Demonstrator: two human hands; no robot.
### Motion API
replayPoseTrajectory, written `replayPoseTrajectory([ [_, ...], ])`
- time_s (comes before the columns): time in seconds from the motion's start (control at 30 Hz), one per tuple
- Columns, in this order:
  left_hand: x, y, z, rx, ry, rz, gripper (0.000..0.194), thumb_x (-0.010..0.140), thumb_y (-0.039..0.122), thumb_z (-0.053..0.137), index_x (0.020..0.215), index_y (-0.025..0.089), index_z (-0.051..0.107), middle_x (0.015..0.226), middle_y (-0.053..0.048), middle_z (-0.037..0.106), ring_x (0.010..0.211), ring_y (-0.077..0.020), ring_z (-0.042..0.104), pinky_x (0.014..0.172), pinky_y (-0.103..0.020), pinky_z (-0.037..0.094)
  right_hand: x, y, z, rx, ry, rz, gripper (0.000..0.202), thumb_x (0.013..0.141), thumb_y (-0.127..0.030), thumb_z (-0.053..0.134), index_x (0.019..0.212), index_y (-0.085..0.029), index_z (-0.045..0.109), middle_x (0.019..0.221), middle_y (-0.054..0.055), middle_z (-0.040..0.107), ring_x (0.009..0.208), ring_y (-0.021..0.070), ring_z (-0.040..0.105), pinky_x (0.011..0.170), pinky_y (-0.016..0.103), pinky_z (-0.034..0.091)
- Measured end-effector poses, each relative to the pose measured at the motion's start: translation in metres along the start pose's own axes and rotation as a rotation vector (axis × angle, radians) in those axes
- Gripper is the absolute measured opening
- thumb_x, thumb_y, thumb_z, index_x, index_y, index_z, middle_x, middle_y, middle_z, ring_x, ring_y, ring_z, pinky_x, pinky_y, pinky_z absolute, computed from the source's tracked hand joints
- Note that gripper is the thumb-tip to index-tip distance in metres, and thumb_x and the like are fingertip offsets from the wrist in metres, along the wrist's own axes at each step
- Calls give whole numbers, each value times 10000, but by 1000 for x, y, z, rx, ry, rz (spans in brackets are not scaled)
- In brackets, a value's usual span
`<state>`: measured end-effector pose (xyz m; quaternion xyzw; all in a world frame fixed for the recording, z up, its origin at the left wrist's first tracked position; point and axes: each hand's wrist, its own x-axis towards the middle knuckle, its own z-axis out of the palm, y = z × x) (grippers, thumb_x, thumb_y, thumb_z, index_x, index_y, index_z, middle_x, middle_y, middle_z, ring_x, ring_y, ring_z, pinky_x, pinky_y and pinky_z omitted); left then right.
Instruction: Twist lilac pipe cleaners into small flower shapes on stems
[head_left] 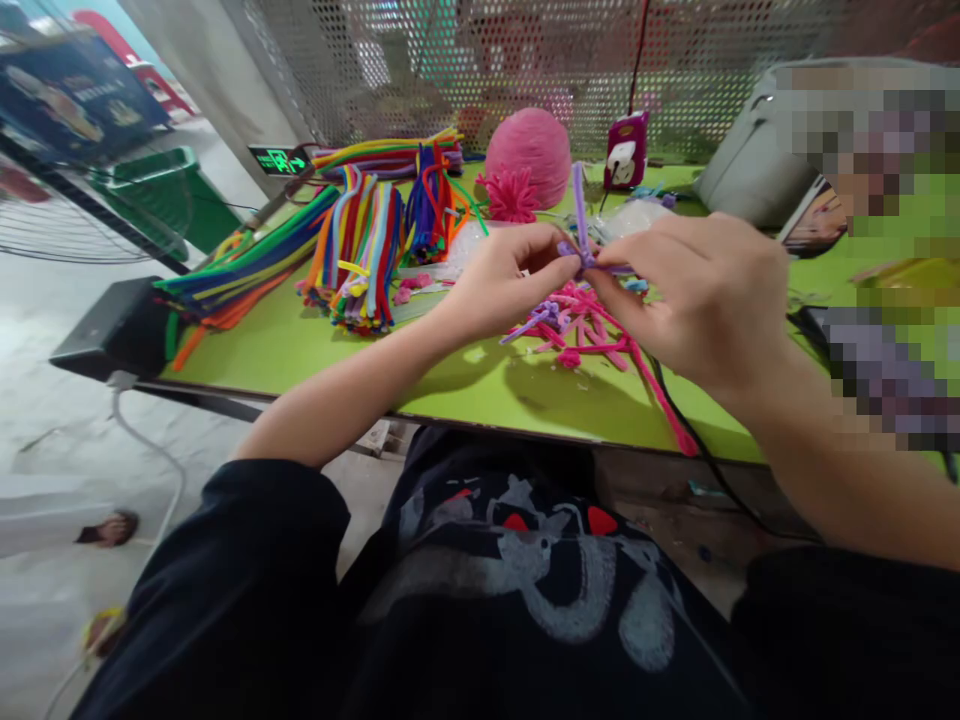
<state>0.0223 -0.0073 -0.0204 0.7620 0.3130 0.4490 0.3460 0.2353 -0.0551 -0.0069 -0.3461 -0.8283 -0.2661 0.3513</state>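
Note:
Between both hands, above the green table, is a purple pipe cleaner piece (580, 215) with one strand pointing up and others to the sides. My left hand (506, 280) pinches it from the left with thumb and fingers. From the right, my right hand (694, 295) grips the same piece with its fingertips, and a strand runs along those fingers. Below the hands lie pink pipe cleaners (600, 340) in a loose pile, with a small curled purple piece (551, 316) among them.
Bundles of multicoloured pipe cleaners (360, 240) lie on the green table (300, 372) at left. Behind are a pink ball (529, 158), a pink fluffy piece (511, 194) and a purple socket box (626, 150). A grey bin (757, 150) stands at back right; a black cable crosses the front edge.

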Motion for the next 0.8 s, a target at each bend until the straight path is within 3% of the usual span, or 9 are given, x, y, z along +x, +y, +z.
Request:
replayPoseTrajectory([
  [0.07, 0, 4, 1, -35, -15, -41, 286, 957, 106, 695, 694, 182, 614, 639, 30, 536, 576, -83, 451, 570, -256, 367, -1, 0, 0, -34, -21, -23, 309, 1114, -390, 487, 954, -255, 714, 820, 87, 726, 788, 280, 683, 675, 425, 460],
  [0.27, 0, 7, 0, -161, 18, -166, 279, 1023, 207, 649, 746, 178, 662, 609, 16, 576, 485, -70, 458, 470, -237, 327, 1, 3, -5, -21, -63, 21, 309, 1130, -419, 457, 1029, -292, 721, 879, 83, 751, 854, 273, 690, 729, 432, 498],
  [0.4, 0, 5, -3, -129, 31, -102, 187, 959, 132, 691, 776, 168, 683, 663, 13, 609, 520, -63, 477, 504, -231, 377, 3, 7, -2, -3, -126, 24, 303, 1132, -435, 468, 1029, -283, 710, 937, 83, 772, 895, 274, 703, 754, 439, 521],
  [0.6, -1, 0, -6, 48, 29, 17, 227, 946, 189, 748, 741, 179, 649, 648, 10, 572, 565, -82, 488, 540, -247, 367, 0, 17, 1, 22, -67, 5, 268, 1101, -478, 546, 1040, -310, 745, 1106, 78, 772, 1033, 294, 695, 899, 483, 543],
  [0.7, -2, 1, -5, 68, -6, 44, 283, 938, 244, 798, 720, 189, 626, 667, 8, 553, 620, -104, 536, 609, -263, 437, -1, 21, 0, 30, -49, -86, 262, 1098, -498, 557, 1073, -311, 739, 1153, 64, 780, 1044, 290, 702, 936, 485, 525],
  [0.8, -4, 4, -5, 50, -49, 48, 275, 909, 250, 839, 724, 197, 643, 701, -7, 581, 701, -143, 615, 699, -296, 513, 1, 26, 2, 166, -29, -58, 299, 1111, -534, 534, 1054, -302, 714, 1128, 54, 781, 1057, 264, 713, 954, 457, 534],
])
